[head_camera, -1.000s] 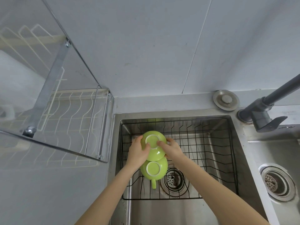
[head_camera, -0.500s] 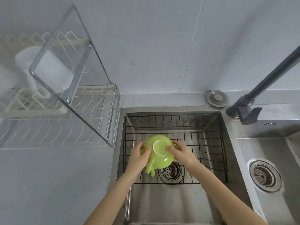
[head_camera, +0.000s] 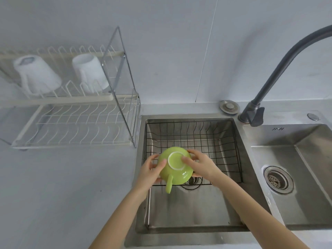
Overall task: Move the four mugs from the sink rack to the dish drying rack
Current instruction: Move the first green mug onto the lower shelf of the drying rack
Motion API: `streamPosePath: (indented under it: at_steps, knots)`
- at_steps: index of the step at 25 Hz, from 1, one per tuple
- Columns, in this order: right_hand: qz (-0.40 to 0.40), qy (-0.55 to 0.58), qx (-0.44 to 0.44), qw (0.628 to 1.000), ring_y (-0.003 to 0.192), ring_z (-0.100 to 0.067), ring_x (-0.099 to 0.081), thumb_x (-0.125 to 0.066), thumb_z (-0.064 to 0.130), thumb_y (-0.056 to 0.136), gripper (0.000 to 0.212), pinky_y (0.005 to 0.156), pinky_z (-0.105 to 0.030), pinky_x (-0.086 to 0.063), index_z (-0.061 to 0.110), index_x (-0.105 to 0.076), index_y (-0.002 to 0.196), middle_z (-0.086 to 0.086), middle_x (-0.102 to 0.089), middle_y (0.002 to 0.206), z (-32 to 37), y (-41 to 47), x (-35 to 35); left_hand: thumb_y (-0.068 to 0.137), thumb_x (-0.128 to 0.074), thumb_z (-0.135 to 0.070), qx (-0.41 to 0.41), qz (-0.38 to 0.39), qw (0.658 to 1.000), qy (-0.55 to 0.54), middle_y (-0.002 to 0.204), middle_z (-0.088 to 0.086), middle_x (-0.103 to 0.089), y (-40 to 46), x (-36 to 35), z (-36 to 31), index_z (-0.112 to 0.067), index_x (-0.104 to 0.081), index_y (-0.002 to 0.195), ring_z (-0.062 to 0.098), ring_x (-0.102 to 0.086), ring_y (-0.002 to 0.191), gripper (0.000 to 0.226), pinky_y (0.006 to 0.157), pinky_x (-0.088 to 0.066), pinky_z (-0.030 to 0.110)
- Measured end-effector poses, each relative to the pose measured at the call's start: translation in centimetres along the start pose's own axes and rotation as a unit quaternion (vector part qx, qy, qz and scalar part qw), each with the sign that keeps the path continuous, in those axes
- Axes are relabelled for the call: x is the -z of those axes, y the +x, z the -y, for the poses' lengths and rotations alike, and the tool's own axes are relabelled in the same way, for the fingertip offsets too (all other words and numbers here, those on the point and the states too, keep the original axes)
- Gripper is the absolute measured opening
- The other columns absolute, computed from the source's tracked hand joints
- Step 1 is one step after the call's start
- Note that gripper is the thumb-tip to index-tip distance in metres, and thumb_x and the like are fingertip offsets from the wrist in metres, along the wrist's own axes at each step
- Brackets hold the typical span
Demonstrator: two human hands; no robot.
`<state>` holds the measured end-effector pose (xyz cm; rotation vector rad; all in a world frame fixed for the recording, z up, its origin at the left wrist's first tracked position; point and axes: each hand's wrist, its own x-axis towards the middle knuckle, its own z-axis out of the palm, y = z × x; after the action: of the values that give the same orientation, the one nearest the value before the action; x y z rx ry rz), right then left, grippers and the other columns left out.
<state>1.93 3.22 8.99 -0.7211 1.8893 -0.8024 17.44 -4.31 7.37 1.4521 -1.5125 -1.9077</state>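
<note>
I hold a lime-green mug [head_camera: 177, 166] upside down over the front left of the black wire sink rack [head_camera: 197, 133], its handle pointing toward me. My left hand [head_camera: 150, 170] grips its left side and my right hand [head_camera: 201, 166] its right side, fingers on the base ring. Whether another mug sits beneath it is hidden. The white dish drying rack [head_camera: 75, 121] stands on the counter to the left. Two white mugs [head_camera: 37, 74] [head_camera: 89, 72] rest upside down on its upper tier.
A dark curved faucet [head_camera: 280, 69] rises at the right behind the sink. A second basin with a drain [head_camera: 277, 179] lies to the right. Grey counter [head_camera: 62, 186] stretches in front of the drying rack, whose lower tier holds no dishes.
The view has tilted and pulled back, bringing the drying rack's upper tier into sight. The second green mug seen below the held one a second ago no longer shows separately.
</note>
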Motion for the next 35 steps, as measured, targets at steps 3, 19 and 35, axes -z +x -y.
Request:
streamPosePath:
  at_steps: [3,19,35]
  knots:
    - [-0.024,-0.009,0.024,0.999,0.114,-0.026,-0.056,-0.055,0.036,0.087,0.053,0.097,-0.045,-0.05,0.021,-0.041,0.135,-0.006,-0.055,0.121,1.0,-1.6,-2.2,0.085,-0.057,-0.031,-0.025,0.021,0.999,0.001,0.115,0.012,-0.056,-1.7,2.4,0.3,-0.028,-0.048,0.119,0.023,-0.064,0.094,0.035,0.068,-0.06,0.028]
    - [0.049,-0.104,0.124,0.986,0.131,-0.02,-0.042,-0.074,0.027,0.074,0.088,0.11,-0.037,-0.038,0.029,-0.022,0.144,-0.002,-0.041,0.144,8.0,-3.8,-16.6,0.076,-0.069,-0.012,-0.087,0.066,0.99,0.09,0.111,0.01,-0.05,-5.3,20.8,1.6,-0.028,-0.036,0.134,0.024,-0.063,0.095,0.068,0.08,-0.056,0.022]
    - [0.026,-0.146,0.142,0.979,0.131,-0.029,-0.041,-0.071,0.03,0.076,0.085,0.109,-0.046,-0.037,0.027,-0.021,0.145,-0.008,-0.037,0.145,14.9,3.7,-19.1,0.078,-0.069,-0.014,-0.094,0.065,0.983,0.143,0.092,0.001,-0.047,2.5,26.6,-4.0,-0.019,-0.031,0.139,0.019,-0.06,0.08,0.072,0.073,-0.056,0.018]
